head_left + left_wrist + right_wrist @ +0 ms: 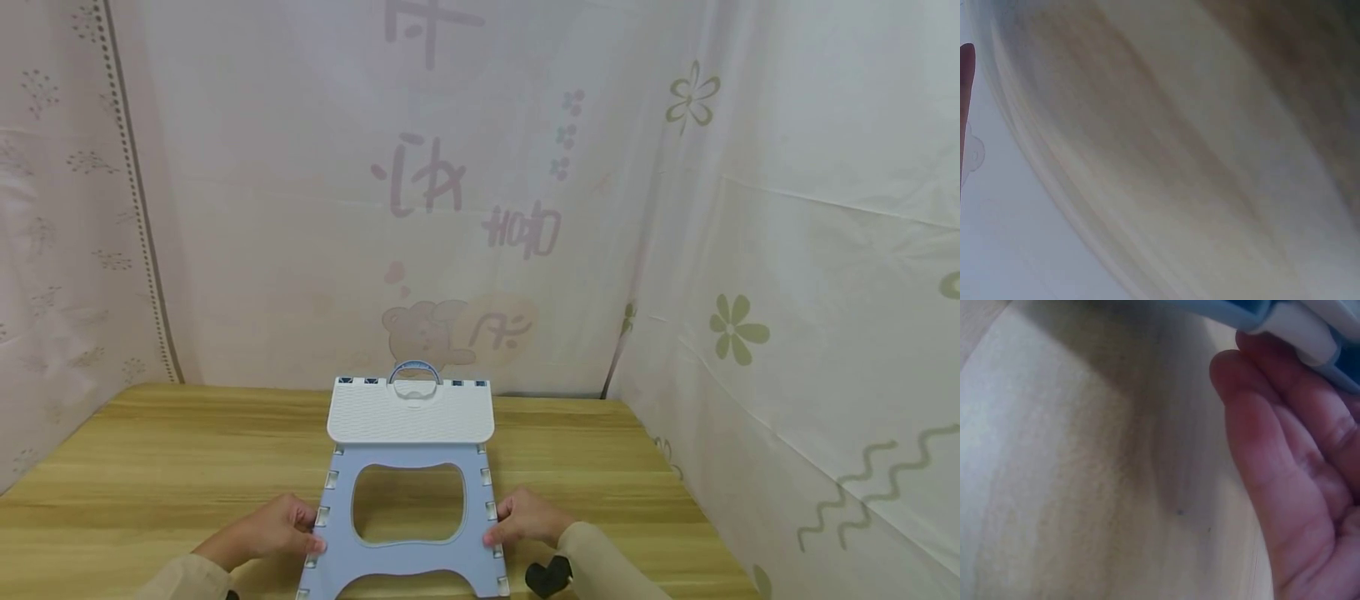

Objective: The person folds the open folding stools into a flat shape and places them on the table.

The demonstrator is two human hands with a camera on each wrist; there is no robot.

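Note:
A folding step stool stands at the front middle of the table, with pale blue legs and a white textured top. A small blue carrying handle sticks up at its upper edge. My left hand grips the stool's left side edge, thumb on the front face. On the opposite edge my right hand pinches the side at about the same height. The right wrist view shows that hand's fingers against the stool's blue and white edge. Only one finger enters the left wrist view.
The wood-grain table runs back to a printed curtain, and another curtain hangs along the right side. A black object shows by the right sleeve.

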